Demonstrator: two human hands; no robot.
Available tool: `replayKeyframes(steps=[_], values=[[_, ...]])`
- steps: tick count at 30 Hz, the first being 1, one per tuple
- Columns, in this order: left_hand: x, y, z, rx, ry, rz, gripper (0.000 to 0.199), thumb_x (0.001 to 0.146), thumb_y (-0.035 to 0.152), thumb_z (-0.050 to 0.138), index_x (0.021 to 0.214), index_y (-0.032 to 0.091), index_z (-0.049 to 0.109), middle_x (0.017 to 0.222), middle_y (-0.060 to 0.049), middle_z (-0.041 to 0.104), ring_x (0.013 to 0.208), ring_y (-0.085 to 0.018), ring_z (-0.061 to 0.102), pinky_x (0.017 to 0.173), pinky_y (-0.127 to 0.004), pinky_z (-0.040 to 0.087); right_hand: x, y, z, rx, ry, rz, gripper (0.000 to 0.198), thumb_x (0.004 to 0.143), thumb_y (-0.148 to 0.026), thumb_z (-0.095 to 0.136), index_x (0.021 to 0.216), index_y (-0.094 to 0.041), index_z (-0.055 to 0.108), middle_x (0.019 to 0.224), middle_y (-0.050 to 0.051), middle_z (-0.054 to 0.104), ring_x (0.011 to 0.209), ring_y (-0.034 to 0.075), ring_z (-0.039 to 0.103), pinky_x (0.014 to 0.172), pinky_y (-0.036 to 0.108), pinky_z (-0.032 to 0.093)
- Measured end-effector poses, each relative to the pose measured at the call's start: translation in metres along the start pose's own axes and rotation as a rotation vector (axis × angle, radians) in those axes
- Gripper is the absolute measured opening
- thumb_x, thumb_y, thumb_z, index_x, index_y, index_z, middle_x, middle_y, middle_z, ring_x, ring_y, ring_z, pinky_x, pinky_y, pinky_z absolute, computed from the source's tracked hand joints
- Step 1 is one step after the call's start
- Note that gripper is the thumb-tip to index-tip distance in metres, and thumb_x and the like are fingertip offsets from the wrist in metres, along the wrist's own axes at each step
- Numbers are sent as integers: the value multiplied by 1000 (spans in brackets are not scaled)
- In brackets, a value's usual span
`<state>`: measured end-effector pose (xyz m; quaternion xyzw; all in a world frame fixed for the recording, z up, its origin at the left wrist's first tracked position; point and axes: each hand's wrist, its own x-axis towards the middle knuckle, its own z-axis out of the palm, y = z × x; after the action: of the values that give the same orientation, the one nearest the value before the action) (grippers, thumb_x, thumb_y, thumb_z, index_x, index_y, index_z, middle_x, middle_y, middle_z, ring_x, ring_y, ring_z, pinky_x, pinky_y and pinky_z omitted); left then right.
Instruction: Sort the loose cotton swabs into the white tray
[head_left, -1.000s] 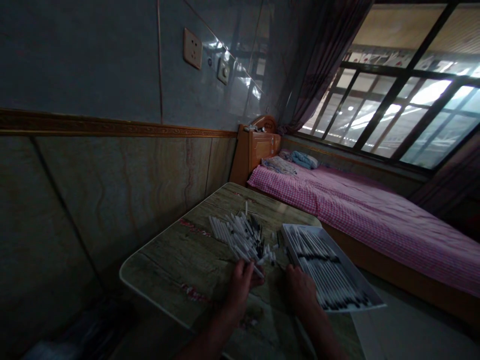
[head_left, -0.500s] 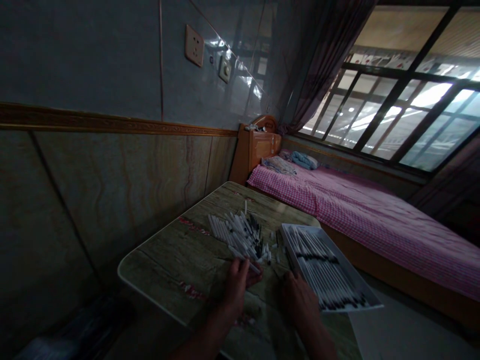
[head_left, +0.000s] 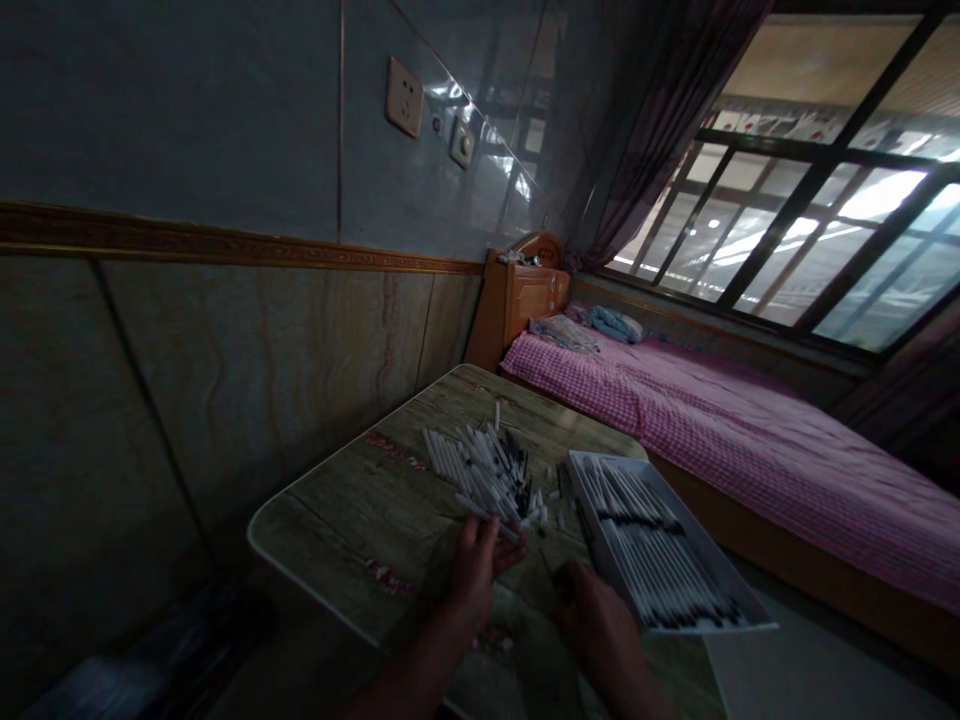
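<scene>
My left hand (head_left: 476, 560) is closed round a whitish pen barrel (head_left: 507, 532) at the near edge of a pile. The pile of white pen barrels (head_left: 480, 470) lies on the table, with dark pen parts (head_left: 517, 465) on its right side and small pale caps (head_left: 555, 495) scattered beside it. My right hand (head_left: 596, 610) is closed, fingers pinched, just above the table. A thin dark stick (head_left: 546, 563), perhaps a refill, points out from its fingertips. To its right is a shallow white tray (head_left: 742, 590) with rows of white pens with dark ends (head_left: 652, 550).
The wood-patterned table (head_left: 322, 540) has a pale rounded rim and stands close to a tiled wall (head_left: 285, 340). Behind it is a bed (head_left: 675, 400) with a pink checked sheet. The tray's right part overhangs the table edge.
My right hand has drawn slightly back towards me, and the thin dark stick shows more clearly at its fingertips. My left hand stays at the pile. The view has shifted a little.
</scene>
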<state>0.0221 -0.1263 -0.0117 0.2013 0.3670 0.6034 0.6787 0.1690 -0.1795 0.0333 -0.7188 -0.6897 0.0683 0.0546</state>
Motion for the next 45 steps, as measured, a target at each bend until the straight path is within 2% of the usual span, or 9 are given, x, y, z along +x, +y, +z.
replayKeyframes(steps=[8, 23, 31, 37, 45], values=[[-2, 3, 1, 56, -4, -4, 44, 67, 61, 68, 83, 26, 48, 83, -7, 66, 78, -26, 70, 74, -40, 55, -9, -20, -6, -50, -1, -63, 27, 79, -7, 48, 92, -22, 66, 93, 3, 70, 83, 15, 67, 62, 22, 36], [0, 1, 0, 8, 5, -4, 41, 68, 58, 68, 83, 26, 49, 78, -4, 68, 75, -24, 70, 73, -39, 55, -4, -19, -6, -137, -38, -89, 33, 78, -6, 47, 93, -23, 71, 93, 6, 68, 85, 17, 66, 65, 22, 39], [2, 0, -1, -29, 12, -1, 45, 64, 57, 72, 83, 24, 49, 77, -4, 69, 73, -25, 71, 71, -40, 56, -2, -19, -6, -167, -48, -94, 32, 79, -9, 46, 92, -24, 71, 90, 6, 67, 81, 17, 67, 61, 22, 39], [3, 0, 0, -52, 36, 0, 42, 66, 54, 72, 82, 24, 48, 75, -5, 69, 72, -24, 71, 71, -38, 56, -2, -20, -6, -166, -27, -127, 33, 78, -8, 47, 94, -24, 71, 92, 7, 67, 84, 17, 66, 63, 23, 39], [1, 1, 0, -14, 46, 0, 34, 73, 51, 67, 82, 23, 48, 78, -6, 70, 72, -25, 71, 70, -38, 56, -3, -27, -11, -155, -42, -78, 33, 78, -9, 46, 91, -24, 73, 91, 6, 68, 81, 18, 68, 62, 23, 38]])
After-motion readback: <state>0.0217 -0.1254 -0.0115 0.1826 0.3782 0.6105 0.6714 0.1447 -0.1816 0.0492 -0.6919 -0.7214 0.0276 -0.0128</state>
